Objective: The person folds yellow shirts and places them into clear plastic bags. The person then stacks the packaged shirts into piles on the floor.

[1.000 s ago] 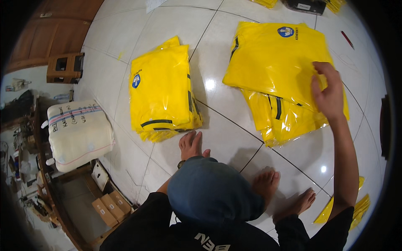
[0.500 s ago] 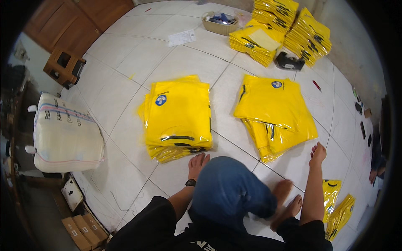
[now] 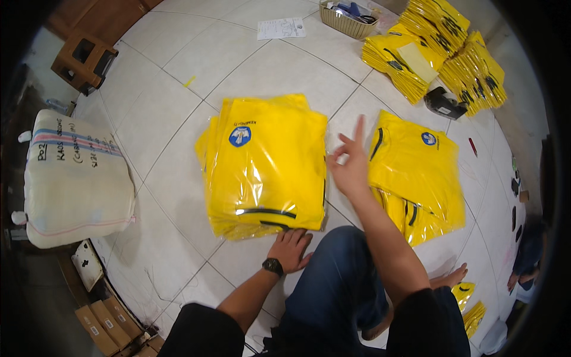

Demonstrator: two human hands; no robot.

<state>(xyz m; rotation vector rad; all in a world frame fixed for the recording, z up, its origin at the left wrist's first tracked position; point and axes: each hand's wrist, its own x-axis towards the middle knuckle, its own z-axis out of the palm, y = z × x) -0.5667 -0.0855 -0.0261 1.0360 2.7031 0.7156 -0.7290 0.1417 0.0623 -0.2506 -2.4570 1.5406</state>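
Note:
A stack of folded yellow shirts in clear plastic bags [image 3: 267, 160] lies on the tiled floor in front of me, a round blue emblem on its top shirt. My left hand [image 3: 291, 247] rests flat at the stack's near edge, fingers spread and touching the plastic. Over the gap to the right of that stack is my right hand [image 3: 351, 166], index finger stretched out and thumb and other fingers bent; I see nothing in it. Beside it lies a second pile of bagged yellow shirts [image 3: 416, 166], its top one set askew over those below.
More bagged yellow shirts [image 3: 434, 35] are piled at the back right, near a black tape dispenser [image 3: 445, 104] and a basket of tools [image 3: 348, 22]. A white sack [image 3: 77, 184] and a brown stool [image 3: 84, 59] stand left. A red pen [image 3: 473, 147] lies right.
My right hand has swung from beyond the right pile to the gap between the piles. My left hand remains at the left stack's near edge. The view has shifted.

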